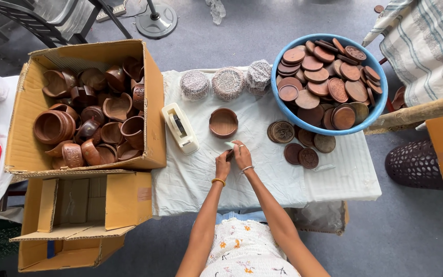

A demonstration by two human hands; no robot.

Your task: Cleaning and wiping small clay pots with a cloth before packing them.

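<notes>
The left hand and the right hand meet over the middle of the white cloth-covered table, fingers curled in and nearly touching each other. Between them they pinch a small pale piece, probably tape, held at its top by the right fingertips; whether the left fingers also grip something dark beneath it is too small to tell. An orange bangle circles the left wrist and a thin silvery bracelet the right. Just beyond the hands, a shallow round wooden bowl sits upright on the cloth. To its left lies a cream tape dispenser, angled toward the near edge. On the right, near the hands, flat carved wooden discs lie loose on the cloth, some overlapping. Behind them a blue basin is heaped with more round wooden lids. At the far edge of the table, three round items wrapped in foam netting stand in a row. On the far left, an open cardboard box holds a jumble of wooden bowls and cups, and nearer, a second, smaller cardboard box stands with flaps open.
</notes>
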